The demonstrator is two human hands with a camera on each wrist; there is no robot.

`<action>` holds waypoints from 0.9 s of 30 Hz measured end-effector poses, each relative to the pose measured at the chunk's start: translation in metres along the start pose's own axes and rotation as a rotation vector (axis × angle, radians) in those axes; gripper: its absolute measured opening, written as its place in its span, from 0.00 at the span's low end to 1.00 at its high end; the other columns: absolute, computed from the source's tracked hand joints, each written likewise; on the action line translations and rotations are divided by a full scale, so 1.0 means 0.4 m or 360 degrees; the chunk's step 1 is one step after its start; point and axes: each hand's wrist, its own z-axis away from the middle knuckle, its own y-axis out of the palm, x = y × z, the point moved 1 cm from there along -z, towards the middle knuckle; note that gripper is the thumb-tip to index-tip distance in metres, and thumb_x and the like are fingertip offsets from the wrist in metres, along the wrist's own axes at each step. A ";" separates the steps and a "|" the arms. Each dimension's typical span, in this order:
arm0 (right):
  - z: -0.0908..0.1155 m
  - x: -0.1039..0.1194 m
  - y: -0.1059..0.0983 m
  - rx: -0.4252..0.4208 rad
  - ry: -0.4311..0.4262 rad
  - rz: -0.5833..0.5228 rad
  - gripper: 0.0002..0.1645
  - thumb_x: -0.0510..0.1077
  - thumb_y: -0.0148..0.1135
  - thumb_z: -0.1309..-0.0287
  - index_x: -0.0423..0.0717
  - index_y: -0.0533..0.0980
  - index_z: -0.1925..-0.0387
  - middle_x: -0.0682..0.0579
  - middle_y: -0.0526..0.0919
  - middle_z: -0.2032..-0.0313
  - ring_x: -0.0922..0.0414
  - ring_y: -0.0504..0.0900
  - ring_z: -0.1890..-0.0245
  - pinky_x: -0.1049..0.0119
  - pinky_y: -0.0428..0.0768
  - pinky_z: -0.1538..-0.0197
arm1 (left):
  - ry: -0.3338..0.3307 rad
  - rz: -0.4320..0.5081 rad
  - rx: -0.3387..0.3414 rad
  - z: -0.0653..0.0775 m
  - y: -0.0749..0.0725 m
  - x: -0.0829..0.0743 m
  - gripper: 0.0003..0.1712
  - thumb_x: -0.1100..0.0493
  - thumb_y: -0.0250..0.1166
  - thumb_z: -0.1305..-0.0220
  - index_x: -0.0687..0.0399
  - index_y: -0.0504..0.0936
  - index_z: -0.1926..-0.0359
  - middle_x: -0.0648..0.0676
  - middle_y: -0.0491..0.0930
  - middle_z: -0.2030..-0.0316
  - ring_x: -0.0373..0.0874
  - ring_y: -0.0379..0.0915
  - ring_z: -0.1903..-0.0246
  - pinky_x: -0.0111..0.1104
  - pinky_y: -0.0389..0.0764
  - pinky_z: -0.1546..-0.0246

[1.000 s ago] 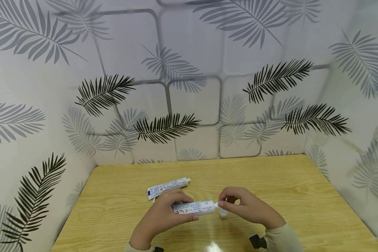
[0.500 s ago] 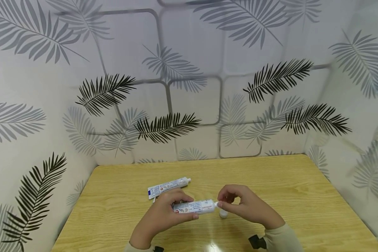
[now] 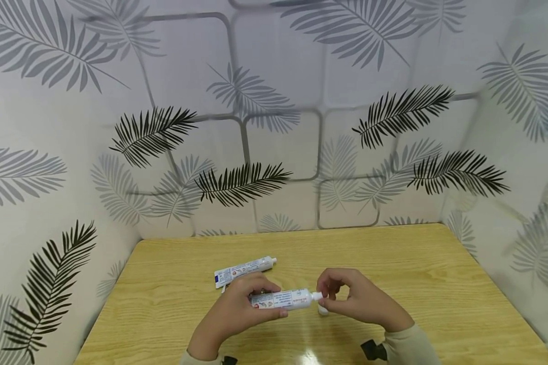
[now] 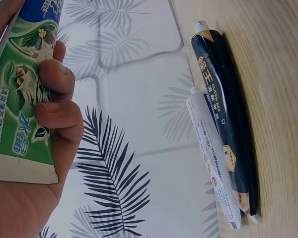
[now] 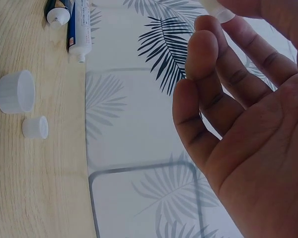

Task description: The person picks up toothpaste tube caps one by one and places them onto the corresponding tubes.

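My left hand grips a toothpaste tube, its nozzle end turned to the right. In the left wrist view this tube has a green printed face, with fingers curled over its edge. The thumb and forefinger of my right hand pinch a small white cap at the nozzle end. The right wrist view has that cap at its top edge, partly hidden by fingers; the other fingers of the right hand are loosely bent.
A white toothpaste tube lies behind my left hand, alongside a black toothpaste tube. On the wooden table stand a larger white cap and a smaller white cap. A leaf-patterned wall rises behind.
My right fingertips have shifted slightly right, and more of the white cap at the nozzle shows. The left hand and the gripped toothpaste tube have stayed nearly still.
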 end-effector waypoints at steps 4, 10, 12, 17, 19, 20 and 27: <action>0.000 0.000 -0.001 0.0018 0.0008 -0.0008 0.04 0.44 0.71 0.30 0.53 0.81 0.60 0.57 0.84 0.66 0.63 0.79 0.69 0.65 0.81 0.61 | -0.0020 0.0002 0.0008 -0.001 0.000 -0.001 0.20 0.41 0.84 0.47 0.36 0.91 0.54 0.37 0.85 0.58 0.35 0.78 0.63 0.30 0.83 0.61; 0.000 -0.002 -0.001 0.0037 0.0023 -0.0011 0.04 0.46 0.70 0.29 0.59 0.81 0.60 0.58 0.84 0.66 0.63 0.80 0.69 0.65 0.82 0.61 | -0.0005 -0.0003 0.0012 0.000 0.000 -0.002 0.21 0.41 0.84 0.47 0.37 0.91 0.54 0.38 0.85 0.57 0.35 0.79 0.62 0.30 0.83 0.60; 0.000 -0.004 -0.001 0.0044 0.0024 -0.0009 0.04 0.46 0.70 0.29 0.60 0.82 0.60 0.59 0.85 0.66 0.64 0.80 0.69 0.65 0.82 0.61 | -0.0002 -0.0010 0.0010 0.000 0.000 -0.003 0.21 0.41 0.84 0.47 0.38 0.91 0.54 0.37 0.85 0.57 0.35 0.79 0.62 0.30 0.83 0.60; -0.001 -0.007 -0.003 0.0068 0.0026 -0.0017 0.03 0.46 0.67 0.26 0.58 0.84 0.60 0.58 0.86 0.65 0.63 0.82 0.68 0.65 0.82 0.61 | -0.0005 -0.0032 0.0012 0.001 0.002 -0.005 0.22 0.40 0.85 0.48 0.39 0.91 0.54 0.37 0.85 0.57 0.34 0.79 0.61 0.30 0.83 0.59; -0.001 -0.006 -0.004 0.0077 0.0028 -0.0022 0.04 0.46 0.65 0.25 0.57 0.84 0.60 0.58 0.86 0.65 0.63 0.82 0.68 0.65 0.82 0.61 | -0.0010 -0.0040 0.0014 0.001 0.002 -0.004 0.22 0.40 0.85 0.48 0.39 0.91 0.54 0.36 0.85 0.58 0.34 0.79 0.61 0.30 0.83 0.59; -0.001 -0.006 -0.005 0.0079 0.0032 -0.0022 0.05 0.46 0.65 0.24 0.56 0.85 0.60 0.57 0.86 0.65 0.63 0.82 0.67 0.66 0.82 0.61 | -0.0013 -0.0039 0.0016 0.001 0.003 -0.005 0.22 0.41 0.85 0.48 0.39 0.91 0.54 0.36 0.85 0.58 0.34 0.79 0.61 0.30 0.83 0.59; -0.003 -0.005 -0.005 0.0095 0.0066 -0.0029 0.09 0.45 0.62 0.23 0.48 0.85 0.59 0.52 0.87 0.65 0.64 0.80 0.68 0.66 0.81 0.62 | -0.0016 -0.0022 0.0026 -0.001 0.002 -0.007 0.22 0.41 0.85 0.48 0.39 0.91 0.54 0.36 0.85 0.59 0.34 0.79 0.61 0.31 0.84 0.59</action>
